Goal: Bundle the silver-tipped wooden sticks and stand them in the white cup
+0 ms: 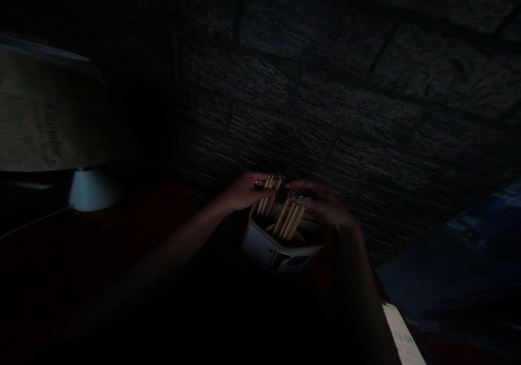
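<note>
A pale box-shaped holder (pixel 257 240) with a cutout in its front stands before me. Two bunches of thin wooden chopsticks rise from it, with clear crinkled wrapping at their tops. My left hand (pixel 244 190), wearing a ring, is closed around the left bunch of chopsticks (pixel 266 198), thumb across the front. My right hand (pixel 328 205) is curled behind the top of the right bunch of chopsticks (pixel 290 221), its fingers reaching left. The wrapping partly hides the right thumb, and darkness blurs that grip. Something pale and rounded lies inside the holder behind the sticks.
A dark stone-block wall (pixel 260 99) rises behind the holder. To the left stands a lamp with a wide printed shade (pixel 49 110) on a pale base (pixel 91 191). A lit white panel with digits (pixel 401 332) shows at lower right. The reddish tabletop (pixel 154 218) is mostly in shadow.
</note>
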Demonstrator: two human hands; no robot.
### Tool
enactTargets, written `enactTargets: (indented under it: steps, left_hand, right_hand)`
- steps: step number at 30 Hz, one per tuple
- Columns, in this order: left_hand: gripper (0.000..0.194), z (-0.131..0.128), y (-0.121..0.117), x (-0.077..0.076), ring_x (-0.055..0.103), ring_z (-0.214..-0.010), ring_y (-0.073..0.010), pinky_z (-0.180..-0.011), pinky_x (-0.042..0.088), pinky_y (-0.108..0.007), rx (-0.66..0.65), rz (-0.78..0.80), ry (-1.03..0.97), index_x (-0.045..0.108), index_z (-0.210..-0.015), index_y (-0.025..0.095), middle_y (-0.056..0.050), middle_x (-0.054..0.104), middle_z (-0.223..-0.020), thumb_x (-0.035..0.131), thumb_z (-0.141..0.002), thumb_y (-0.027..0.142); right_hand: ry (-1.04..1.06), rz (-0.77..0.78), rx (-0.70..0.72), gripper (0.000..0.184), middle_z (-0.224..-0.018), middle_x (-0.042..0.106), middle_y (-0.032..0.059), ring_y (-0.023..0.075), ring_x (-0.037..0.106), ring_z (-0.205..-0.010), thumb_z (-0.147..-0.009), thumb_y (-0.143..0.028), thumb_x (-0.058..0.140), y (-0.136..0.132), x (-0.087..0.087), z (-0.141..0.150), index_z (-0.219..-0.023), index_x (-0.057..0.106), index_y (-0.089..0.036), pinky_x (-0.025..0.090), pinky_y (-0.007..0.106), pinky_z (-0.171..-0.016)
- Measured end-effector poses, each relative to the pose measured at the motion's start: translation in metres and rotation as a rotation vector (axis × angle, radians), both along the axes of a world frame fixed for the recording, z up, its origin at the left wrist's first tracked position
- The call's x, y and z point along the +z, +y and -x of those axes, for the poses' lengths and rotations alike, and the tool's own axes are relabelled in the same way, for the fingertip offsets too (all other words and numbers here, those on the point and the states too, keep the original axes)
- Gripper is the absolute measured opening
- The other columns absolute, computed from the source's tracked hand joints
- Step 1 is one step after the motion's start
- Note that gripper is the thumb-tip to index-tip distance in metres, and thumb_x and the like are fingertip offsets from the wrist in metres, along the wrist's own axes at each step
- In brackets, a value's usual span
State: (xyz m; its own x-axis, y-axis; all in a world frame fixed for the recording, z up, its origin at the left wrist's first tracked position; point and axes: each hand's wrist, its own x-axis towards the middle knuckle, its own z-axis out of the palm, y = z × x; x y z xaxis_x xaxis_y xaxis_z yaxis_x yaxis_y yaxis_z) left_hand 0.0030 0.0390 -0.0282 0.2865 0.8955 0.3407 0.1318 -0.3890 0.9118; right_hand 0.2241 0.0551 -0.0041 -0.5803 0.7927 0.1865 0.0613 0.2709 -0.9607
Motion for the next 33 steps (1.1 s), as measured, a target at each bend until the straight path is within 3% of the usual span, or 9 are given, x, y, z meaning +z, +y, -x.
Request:
enactTargets:
  steps: [4, 10, 16, 21, 33]
  left_hand:
    - [0.028, 0.002, 0.003, -0.002, 0.068, -0.09, -0.0194, -0.081, 0.049, -0.029, -0.024, -0.007, -0.008, 0.07, -0.102, 0.012, -0.006, 0.075, -0.096, 0.066, -0.075, 0.02]
    - [0.032, 0.002, 0.002, -0.002, 0.068, -0.089, -0.0202, -0.077, 0.049, -0.028, 0.017, 0.011, 0.03, 0.069, -0.105, 0.011, -0.007, 0.075, -0.095, 0.067, -0.075, 0.023]
    - [0.033, 0.003, 0.003, -0.003, 0.068, -0.089, -0.0202, -0.078, 0.05, -0.03, 0.002, 0.013, 0.038, 0.069, -0.106, 0.012, -0.007, 0.075, -0.096, 0.068, -0.076, 0.025]
    - [0.033, 0.005, 0.005, -0.004, 0.068, -0.091, -0.0206, -0.081, 0.05, -0.031, -0.003, -0.007, 0.047, 0.069, -0.106, 0.012, -0.007, 0.075, -0.095, 0.069, -0.075, 0.025]
    - [0.027, 0.004, 0.004, -0.003, 0.068, -0.088, -0.0179, -0.079, 0.049, -0.027, -0.026, 0.002, 0.0, 0.07, -0.101, 0.012, -0.006, 0.075, -0.093, 0.067, -0.075, 0.017]
  right_hand:
    - [-0.054, -0.039, 0.046, 0.034, -0.109, 0.071, 0.0031, 0.0186, 0.065, -0.097, -0.073, -0.031, 0.075, 0.0, 0.001, 0.0, -0.107, 0.072, -0.026, 0.047, 0.035, -0.092]
    - [-0.087, -0.147, -0.05, 0.023, -0.094, 0.074, 0.0032, 0.0202, 0.066, -0.092, -0.071, -0.036, 0.076, 0.006, -0.003, 0.001, -0.09, 0.075, -0.022, 0.046, 0.037, -0.093]
    - [-0.106, -0.121, 0.048, 0.032, -0.101, 0.073, 0.0057, 0.0213, 0.066, -0.096, -0.072, -0.037, 0.075, 0.009, -0.006, -0.002, -0.098, 0.073, -0.02, 0.046, 0.036, -0.093]
    - [-0.127, -0.187, -0.051, 0.027, -0.097, 0.074, 0.0041, 0.0217, 0.067, -0.092, -0.072, -0.039, 0.074, 0.013, -0.009, -0.003, -0.092, 0.074, -0.021, 0.047, 0.037, -0.092]
    - [-0.077, -0.212, -0.046, 0.022, -0.092, 0.073, 0.0035, 0.0207, 0.065, -0.09, -0.072, -0.037, 0.073, 0.008, -0.009, 0.01, -0.088, 0.074, -0.022, 0.046, 0.036, -0.09]
